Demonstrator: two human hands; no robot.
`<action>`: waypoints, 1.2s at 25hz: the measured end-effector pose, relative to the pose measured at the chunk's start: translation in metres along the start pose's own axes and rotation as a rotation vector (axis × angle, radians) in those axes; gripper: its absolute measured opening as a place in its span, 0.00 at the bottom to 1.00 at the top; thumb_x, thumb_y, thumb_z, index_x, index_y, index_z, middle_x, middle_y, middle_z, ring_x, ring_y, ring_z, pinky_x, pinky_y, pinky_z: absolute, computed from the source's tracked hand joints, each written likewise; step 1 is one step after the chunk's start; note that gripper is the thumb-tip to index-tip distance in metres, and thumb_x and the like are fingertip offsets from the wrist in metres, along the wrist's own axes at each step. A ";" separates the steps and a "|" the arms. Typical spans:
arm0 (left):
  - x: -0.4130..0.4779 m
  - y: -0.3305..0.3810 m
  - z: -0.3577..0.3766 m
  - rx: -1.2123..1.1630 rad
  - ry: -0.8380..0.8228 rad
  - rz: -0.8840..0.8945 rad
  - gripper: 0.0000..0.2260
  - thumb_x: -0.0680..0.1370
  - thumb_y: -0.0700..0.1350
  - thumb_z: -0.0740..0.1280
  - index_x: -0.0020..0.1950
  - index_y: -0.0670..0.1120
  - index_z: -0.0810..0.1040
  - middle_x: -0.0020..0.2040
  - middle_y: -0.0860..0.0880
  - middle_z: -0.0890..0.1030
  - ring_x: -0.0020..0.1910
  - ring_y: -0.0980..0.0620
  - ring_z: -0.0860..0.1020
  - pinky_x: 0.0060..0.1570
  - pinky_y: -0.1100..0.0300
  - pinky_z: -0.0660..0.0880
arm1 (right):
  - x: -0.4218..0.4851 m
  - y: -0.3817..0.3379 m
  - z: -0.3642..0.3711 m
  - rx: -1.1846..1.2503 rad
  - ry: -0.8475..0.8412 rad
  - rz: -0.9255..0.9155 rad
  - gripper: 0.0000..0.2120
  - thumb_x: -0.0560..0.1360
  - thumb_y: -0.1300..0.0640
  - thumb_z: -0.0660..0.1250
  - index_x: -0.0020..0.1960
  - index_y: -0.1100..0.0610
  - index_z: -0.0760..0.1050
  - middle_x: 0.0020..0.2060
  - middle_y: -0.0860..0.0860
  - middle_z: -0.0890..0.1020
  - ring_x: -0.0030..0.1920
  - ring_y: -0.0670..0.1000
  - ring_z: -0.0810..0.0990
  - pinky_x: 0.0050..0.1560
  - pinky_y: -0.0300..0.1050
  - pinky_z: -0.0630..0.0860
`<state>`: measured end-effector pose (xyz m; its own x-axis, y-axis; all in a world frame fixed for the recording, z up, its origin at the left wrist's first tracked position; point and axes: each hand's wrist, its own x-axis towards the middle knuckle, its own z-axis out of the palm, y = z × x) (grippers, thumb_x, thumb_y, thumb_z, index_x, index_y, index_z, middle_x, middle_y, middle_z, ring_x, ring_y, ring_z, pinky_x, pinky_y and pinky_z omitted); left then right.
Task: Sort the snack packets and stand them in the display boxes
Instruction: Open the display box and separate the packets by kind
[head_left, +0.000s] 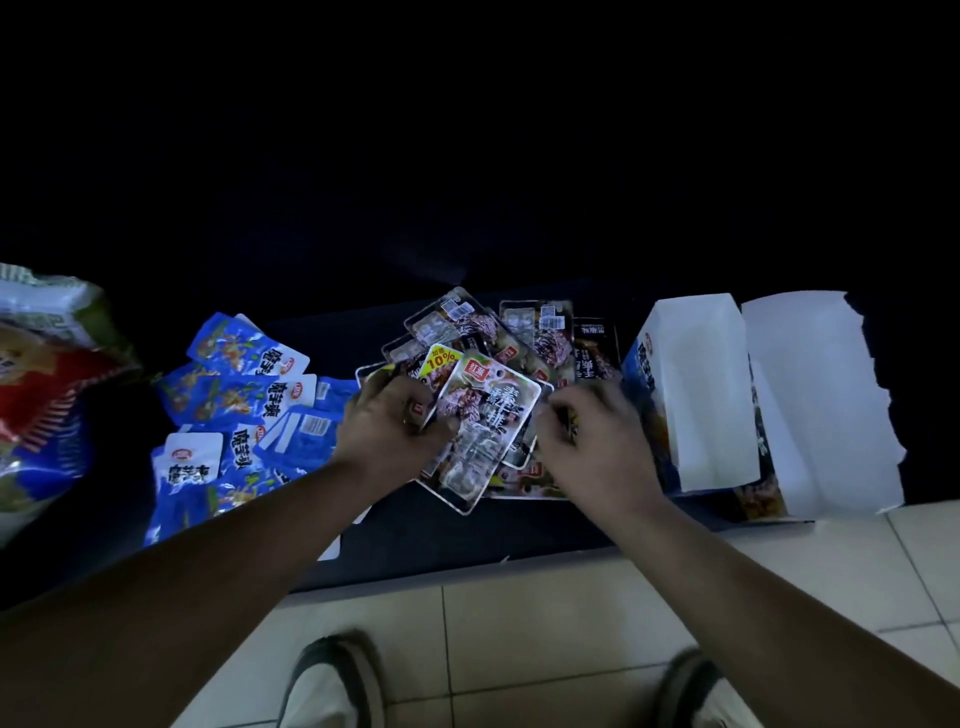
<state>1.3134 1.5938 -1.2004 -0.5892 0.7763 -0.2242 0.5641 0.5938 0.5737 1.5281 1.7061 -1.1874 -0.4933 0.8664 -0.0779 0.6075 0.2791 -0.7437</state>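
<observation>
A heap of silver-grey foil snack packets (498, 332) lies in the middle of a dark tabletop (441, 535), seen from above in dim light. The person's left hand (389, 421) grips a fanned bunch of these packets at the heap's left edge, thumb pressed on top. The right hand (592, 441) rests on the heap's right side with its fingers curled down. Whether it pinches a packet cannot be told, because the hand hides its own fingertips.

Left of the heap, blue foil snack packets (244, 405) lie scattered flat. Further left sits a large multicoloured plastic bag (41, 389). Just right of the heap sits a white-and-blue cardboard display box (696, 395). Beyond that is a second white cardboard box (821, 405) with a torn flap. Nearer the viewer than the heap, pale floor tiles (519, 623) and two shoes (332, 680) show.
</observation>
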 end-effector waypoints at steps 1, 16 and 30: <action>0.002 0.003 -0.003 0.009 -0.013 -0.028 0.23 0.62 0.73 0.68 0.50 0.63 0.72 0.57 0.55 0.73 0.59 0.44 0.75 0.56 0.47 0.77 | 0.005 0.002 -0.005 -0.016 -0.036 0.026 0.21 0.76 0.34 0.61 0.62 0.46 0.76 0.62 0.51 0.74 0.62 0.56 0.77 0.56 0.54 0.79; 0.001 0.014 -0.016 -0.059 0.021 -0.106 0.33 0.73 0.62 0.73 0.74 0.50 0.67 0.63 0.50 0.79 0.60 0.48 0.79 0.55 0.53 0.79 | 0.019 -0.014 0.011 -0.306 -0.230 -0.092 0.46 0.77 0.42 0.68 0.83 0.48 0.43 0.83 0.50 0.50 0.82 0.54 0.46 0.80 0.55 0.52; -0.012 0.007 -0.025 -0.038 -0.019 -0.106 0.31 0.77 0.56 0.71 0.77 0.56 0.63 0.60 0.48 0.82 0.46 0.50 0.82 0.40 0.62 0.74 | 0.031 -0.045 0.030 -0.486 -0.380 0.012 0.51 0.72 0.26 0.64 0.82 0.44 0.39 0.81 0.54 0.57 0.79 0.62 0.59 0.70 0.60 0.69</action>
<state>1.3098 1.5830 -1.1740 -0.6330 0.7136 -0.3001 0.4768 0.6648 0.5751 1.4667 1.7074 -1.1764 -0.6179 0.6872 -0.3821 0.7843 0.5049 -0.3605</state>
